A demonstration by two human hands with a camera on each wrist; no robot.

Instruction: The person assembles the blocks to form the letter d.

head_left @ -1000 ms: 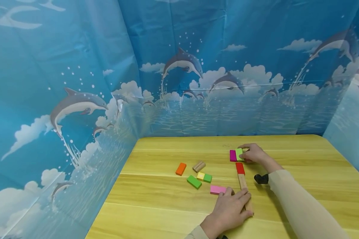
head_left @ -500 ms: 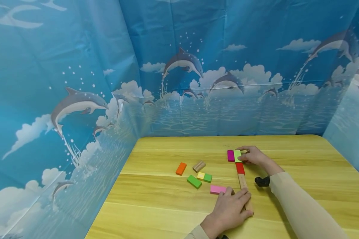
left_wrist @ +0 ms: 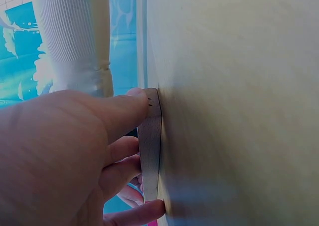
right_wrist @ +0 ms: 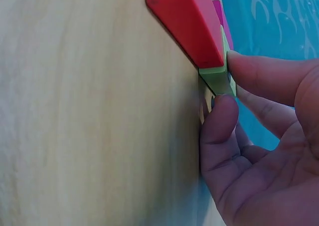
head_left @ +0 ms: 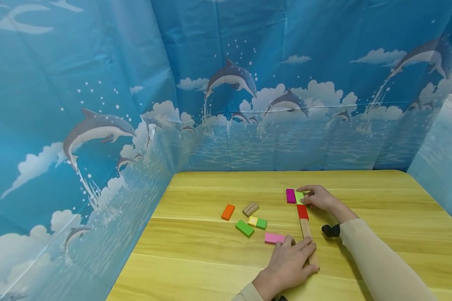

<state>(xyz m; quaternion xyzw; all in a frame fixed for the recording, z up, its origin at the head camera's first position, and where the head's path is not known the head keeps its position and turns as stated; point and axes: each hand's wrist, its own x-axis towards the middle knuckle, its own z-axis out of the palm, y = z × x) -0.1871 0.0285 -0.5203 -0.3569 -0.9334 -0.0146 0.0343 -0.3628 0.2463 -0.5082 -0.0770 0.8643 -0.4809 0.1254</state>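
My right hand [head_left: 319,198] pinches a light green block [head_left: 299,195] at the far end of a row of blocks. In the right wrist view, thumb and fingertips are at the light green block [right_wrist: 218,77], which abuts the red block [right_wrist: 189,24]. A magenta block [head_left: 290,196] lies flush along its left side. Nearer me, a plain wooden block [head_left: 305,228] continues the row. My left hand [head_left: 289,258] holds the nearest wooden block [head_left: 314,259], thumb at its near end, as the left wrist view shows on the wooden block [left_wrist: 150,146]. Its other fingers reach the pink block [head_left: 274,238].
Left of the row lie an orange block [head_left: 228,212], a brown grooved block [head_left: 250,210], a green block [head_left: 244,229] and a yellow-and-green pair [head_left: 257,223]. They rest on the yellow wooden table [head_left: 195,259]. A dolphin-print curtain [head_left: 226,138] stands behind.
My right hand has slid the light green and magenta blocks slightly left and nearer, so the green one now meets the red block. The left hand has stayed in place.
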